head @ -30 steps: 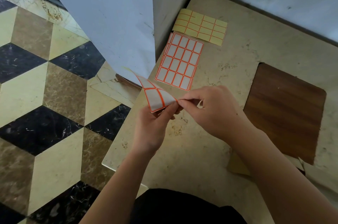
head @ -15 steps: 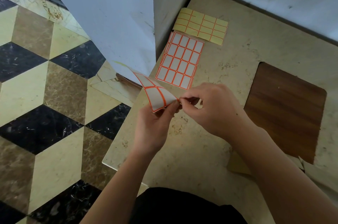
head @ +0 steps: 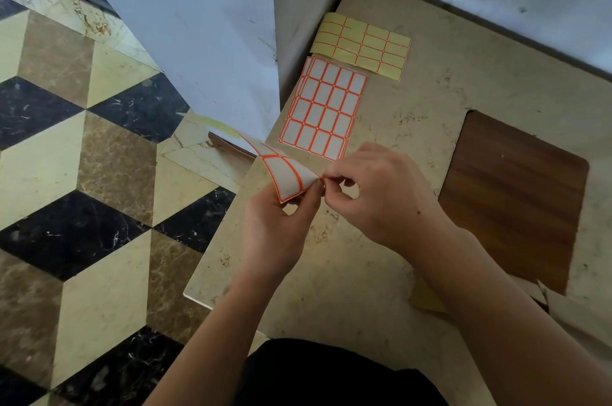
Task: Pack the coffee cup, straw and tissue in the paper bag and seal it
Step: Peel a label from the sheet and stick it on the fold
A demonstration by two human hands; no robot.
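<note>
Two hands meet over the near left edge of the marble table (head: 430, 127), working on one curled label sheet (head: 287, 177). The left hand (head: 275, 230) grips that sheet from below, fingers curled round its bent lower edge, while the right hand (head: 374, 193) pinches at its corner with thumb and forefinger, apparently picking a sticker loose for sealing. I would judge the sheet feather-light and floppy; it bows over under its own weight. A label is best lifted by one corner, peeled slowly, since thin paper like this could tear or stick to itself.

Up toward the far left corner lie a flat sheet of orange-bordered labels (head: 323, 107) and, just beyond it against the wall, a yellow backing sheet (head: 361, 46). A dark wood panel (head: 510, 200) sits at the right side. The coffee cup, straw and tissue are nowhere in sight. Something tan (head: 427, 301) pokes out beneath the right forearm; whether that is the bag I cannot tell.
</note>
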